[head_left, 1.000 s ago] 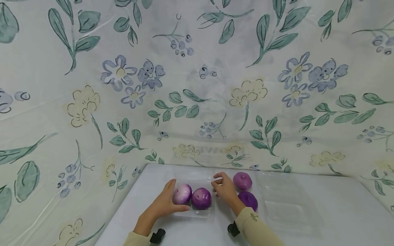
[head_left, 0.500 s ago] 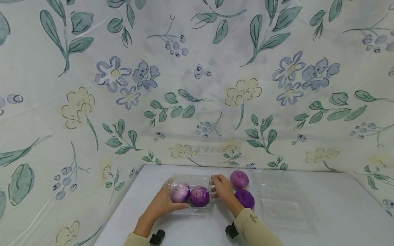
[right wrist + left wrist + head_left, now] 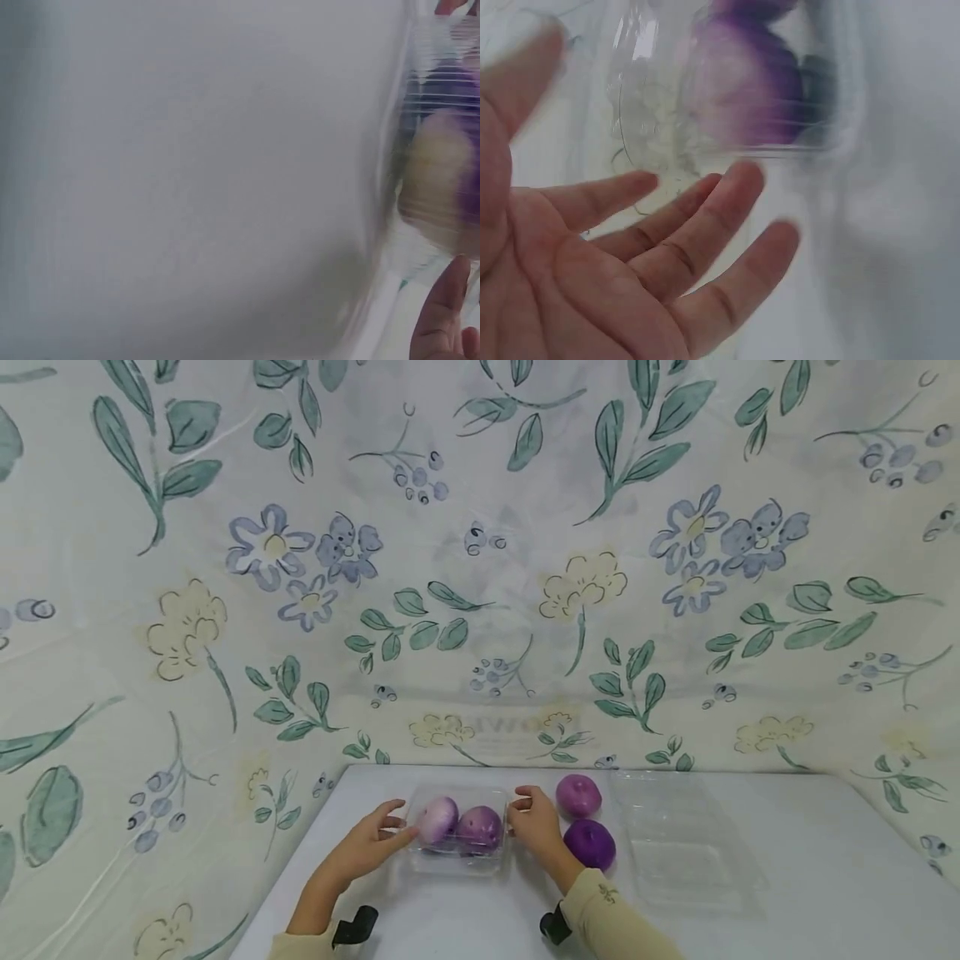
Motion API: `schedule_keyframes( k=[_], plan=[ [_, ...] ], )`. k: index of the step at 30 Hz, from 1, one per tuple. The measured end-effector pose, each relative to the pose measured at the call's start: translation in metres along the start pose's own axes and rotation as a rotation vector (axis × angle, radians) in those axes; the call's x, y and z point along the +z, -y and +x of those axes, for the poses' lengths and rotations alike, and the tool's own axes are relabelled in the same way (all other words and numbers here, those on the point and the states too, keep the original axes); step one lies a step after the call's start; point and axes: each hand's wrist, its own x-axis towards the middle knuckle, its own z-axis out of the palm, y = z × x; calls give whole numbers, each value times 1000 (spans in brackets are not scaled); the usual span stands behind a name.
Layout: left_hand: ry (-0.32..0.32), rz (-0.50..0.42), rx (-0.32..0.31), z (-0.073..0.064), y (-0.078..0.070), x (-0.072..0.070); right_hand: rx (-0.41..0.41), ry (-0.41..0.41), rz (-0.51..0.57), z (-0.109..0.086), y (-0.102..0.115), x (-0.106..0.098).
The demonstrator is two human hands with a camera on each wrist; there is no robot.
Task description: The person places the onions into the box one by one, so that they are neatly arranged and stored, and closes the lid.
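Two purple-and-white onions sit in a clear plastic clamshell box point(image 3: 457, 864), the paler onion point(image 3: 437, 821) on the left and the darker onion point(image 3: 480, 829) on the right. My left hand point(image 3: 367, 842) is at the box's left end with its fingers spread. In the left wrist view that hand point(image 3: 607, 262) holds nothing, and its fingertips are close to the box's end. At the right end is my right hand point(image 3: 536, 822), its bent fingers at the box's edge. A fingertip point(image 3: 450, 285) meets the box in the right wrist view; most of that hand is out of frame.
A pink-purple onion point(image 3: 578, 796) and a deep purple onion point(image 3: 590, 845) lie on the white table point(image 3: 450, 927) right of my right hand. Farther right lies another clear plastic box point(image 3: 675, 868), opened flat. A floral cloth point(image 3: 480, 610) hangs behind the table.
My left hand has let go of the box and drawn back to the left, its fingers now spread. The lid, raised half a second ago, now looks lower over the onions. My right hand stays at the right end.
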Motion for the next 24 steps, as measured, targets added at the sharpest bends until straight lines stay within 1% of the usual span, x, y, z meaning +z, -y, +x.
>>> schedule_keyframes(
  k=[1, 3, 7, 9, 11, 13, 15, 16, 18, 19, 21, 24],
  plan=[
    [21, -51, 4, 0, 0, -2, -2, -6, -10, -1, 2, 0],
    [67, -120, 8, 0, 1, -5, 10, -25, -41, -5, 6, 0],
    [181, -224, -8, 0, 2, -8, 74, -72, -163, -17, 18, -2],
    [220, -265, -31, 0, 2, -9, 115, -53, -212, -24, 23, -4],
    [234, -280, -49, 0, 3, -10, 160, 15, -218, -30, 24, -6],
    [223, -270, -56, 1, 3, -10, 212, 107, -181, -35, 22, -8],
    [200, -242, -62, 1, 2, -10, 269, 202, -109, -39, 19, -11],
    [184, -228, -69, 1, 2, -9, 290, 242, -71, -41, 17, -12],
    [151, -206, -89, 1, 2, -6, 306, 302, 3, -43, 13, -14],
    [134, -200, -101, 1, 2, -3, 308, 321, 39, -43, 12, -15],
    [81, -205, -111, 1, 2, 2, 303, 330, 82, -44, 11, -16],
    [23, -234, -103, 3, 0, 12, 295, 308, 105, -44, 9, -16]
  ],
)
